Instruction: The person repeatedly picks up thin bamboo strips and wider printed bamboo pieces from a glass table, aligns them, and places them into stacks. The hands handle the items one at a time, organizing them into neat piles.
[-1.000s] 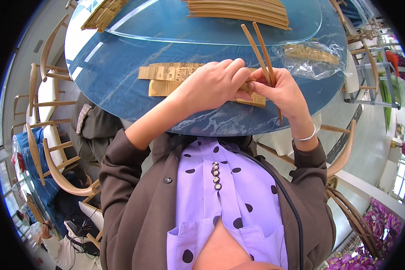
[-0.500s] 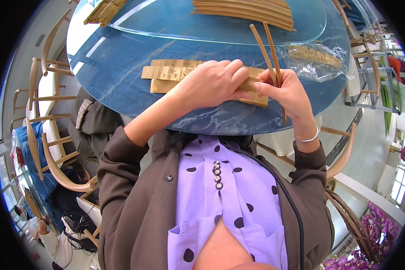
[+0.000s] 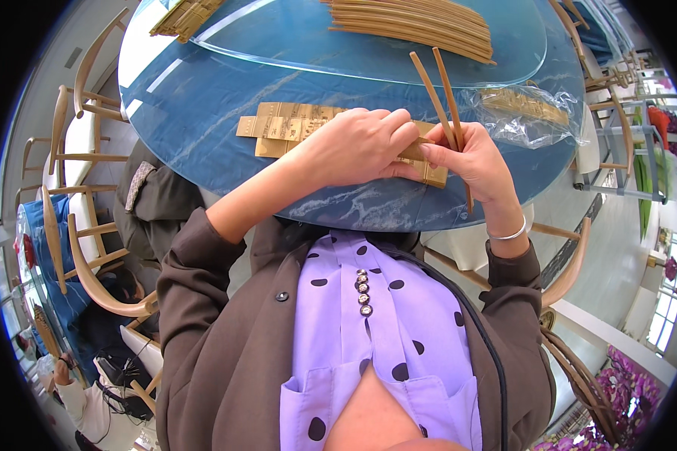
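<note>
Above the near part of the blue table my left hand (image 3: 357, 146) is closed on a gold paper chopstick sleeve (image 3: 415, 153), its fingers bent over the top. My right hand (image 3: 480, 161) pinches the other end of that sleeve between thumb and finger. The same hand also holds a pair of wooden chopsticks (image 3: 438, 94), tilted and apart at their far ends, outside the sleeve. Under and beside my left hand lies a spread of flat gold paper sleeves (image 3: 282, 124), partly covered by the hand and forearm.
A large pile of loose chopsticks (image 3: 414, 26) rests on the glass turntable (image 3: 293, 45). More gold sleeves (image 3: 184, 19) lie at the far left. On the right is a clear plastic bag (image 3: 526, 113) with gold sleeves inside. Wooden chairs (image 3: 98, 263) surround the table (image 3: 338, 214).
The chopsticks and my right hand have shifted slightly left and down in the picture. Both hands keep their hold, and the view has moved a little.
</note>
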`<state>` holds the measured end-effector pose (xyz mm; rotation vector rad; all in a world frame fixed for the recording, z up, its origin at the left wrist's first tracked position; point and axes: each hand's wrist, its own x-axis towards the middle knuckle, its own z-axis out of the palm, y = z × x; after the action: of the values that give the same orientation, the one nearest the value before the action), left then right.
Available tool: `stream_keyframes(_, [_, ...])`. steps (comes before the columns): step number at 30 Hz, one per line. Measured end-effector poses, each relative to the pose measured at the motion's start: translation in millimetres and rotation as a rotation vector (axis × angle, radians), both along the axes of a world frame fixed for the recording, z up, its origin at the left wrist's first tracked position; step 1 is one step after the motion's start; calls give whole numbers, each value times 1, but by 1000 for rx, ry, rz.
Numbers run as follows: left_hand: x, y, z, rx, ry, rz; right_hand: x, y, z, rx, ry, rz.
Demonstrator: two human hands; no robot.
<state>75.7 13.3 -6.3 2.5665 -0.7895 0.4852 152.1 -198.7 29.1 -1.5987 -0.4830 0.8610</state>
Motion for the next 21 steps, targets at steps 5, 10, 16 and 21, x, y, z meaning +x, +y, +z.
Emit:
stream_keyframes(5, [-1,1,3,-33,3,3,-1,1,4,-12,-18,-1])
stream_keyframes(10, [0,4,6,-75,-32,27,-3,2,16,-95,-239,-61])
stream_keyframes(16, [5,26,17,-80,-23,70,-14,-28,39,-296,-617,-103])
stream_keyframes(21, [4,29,18,-53,-35,104,-22,-32,42,-396,-917,-126])
